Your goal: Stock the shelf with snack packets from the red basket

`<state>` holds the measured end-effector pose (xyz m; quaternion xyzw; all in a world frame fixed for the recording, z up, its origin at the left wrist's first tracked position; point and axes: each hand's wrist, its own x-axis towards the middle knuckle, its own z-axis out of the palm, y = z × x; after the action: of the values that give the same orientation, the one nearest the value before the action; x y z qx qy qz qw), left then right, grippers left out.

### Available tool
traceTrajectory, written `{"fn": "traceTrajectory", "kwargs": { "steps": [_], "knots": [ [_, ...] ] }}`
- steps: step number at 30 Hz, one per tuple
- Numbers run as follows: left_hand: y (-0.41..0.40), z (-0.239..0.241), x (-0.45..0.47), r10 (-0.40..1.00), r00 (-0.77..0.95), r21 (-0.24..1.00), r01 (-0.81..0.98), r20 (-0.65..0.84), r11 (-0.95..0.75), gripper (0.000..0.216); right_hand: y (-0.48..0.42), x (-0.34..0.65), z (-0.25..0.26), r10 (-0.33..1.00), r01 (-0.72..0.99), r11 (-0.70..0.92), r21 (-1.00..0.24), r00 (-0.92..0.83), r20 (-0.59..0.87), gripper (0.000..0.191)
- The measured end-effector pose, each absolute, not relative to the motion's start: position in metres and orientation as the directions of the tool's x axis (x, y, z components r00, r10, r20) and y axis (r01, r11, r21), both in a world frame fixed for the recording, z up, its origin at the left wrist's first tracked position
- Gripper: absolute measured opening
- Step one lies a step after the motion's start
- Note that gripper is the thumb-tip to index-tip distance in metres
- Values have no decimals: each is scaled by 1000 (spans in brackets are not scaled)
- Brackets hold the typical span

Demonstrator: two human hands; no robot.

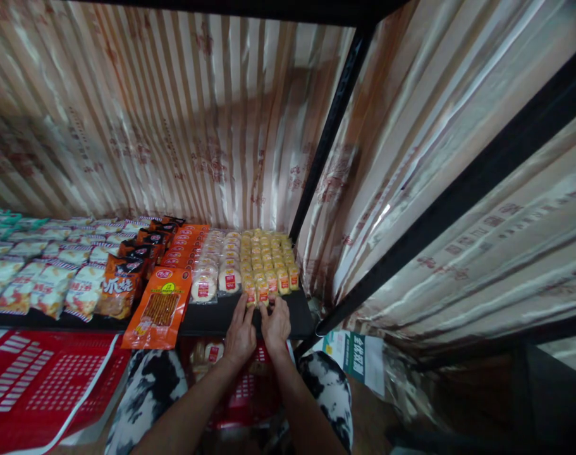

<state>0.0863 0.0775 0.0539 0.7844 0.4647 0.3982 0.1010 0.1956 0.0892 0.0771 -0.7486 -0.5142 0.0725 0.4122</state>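
Note:
Small yellow wrapped cakes [282, 280] with red and white labels stand in tight rows at the right end of a black shelf [207, 319]. At the front of these rows, my left hand [241, 335] has its fingers closed around the lower edge of a front-row cake. Right beside it, my right hand [275, 323] grips a neighbouring front cake with bent fingers. The fingertips partly hide the lower edges of both packets. To their left are rows of round white cakes [204, 285] in clear wrappers.
Orange snack-stick packets [159, 306] stick out past the shelf edge. Further left stand dark orange bags [121, 285] and white snack bags [53, 287]. A red basket [86, 385] sits low at left. Black posts [332, 129] frame the corner, with striped plastic sheeting [212, 114] behind.

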Motion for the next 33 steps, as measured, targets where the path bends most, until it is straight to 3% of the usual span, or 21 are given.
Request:
{"fn": "traceTrajectory", "kwargs": {
  "steps": [6,14,21,25,29,33],
  "knots": [
    [78,52,86,798,262,497,665,544,-557,56,87,196,74,811,682,-82,-727,470,349,23],
    [77,56,85,778,269,462,677,568,-572,55,79,201,82,766,605,108,-789,455,454,22],
    [58,54,79,747,285,440,663,600,-606,52,45,200,83,864,272,118,-955,445,233,24],
    [22,42,70,713,383,388,640,587,-663,44,19,199,72,894,292,83,-953,399,201,25],
    [-6,23,62,720,492,394,613,489,-685,48,8,198,57,913,406,-4,-914,374,162,28],
    [-11,5,60,872,451,522,706,191,-479,47,11,197,53,919,490,-59,-869,368,145,27]
  ]
}}
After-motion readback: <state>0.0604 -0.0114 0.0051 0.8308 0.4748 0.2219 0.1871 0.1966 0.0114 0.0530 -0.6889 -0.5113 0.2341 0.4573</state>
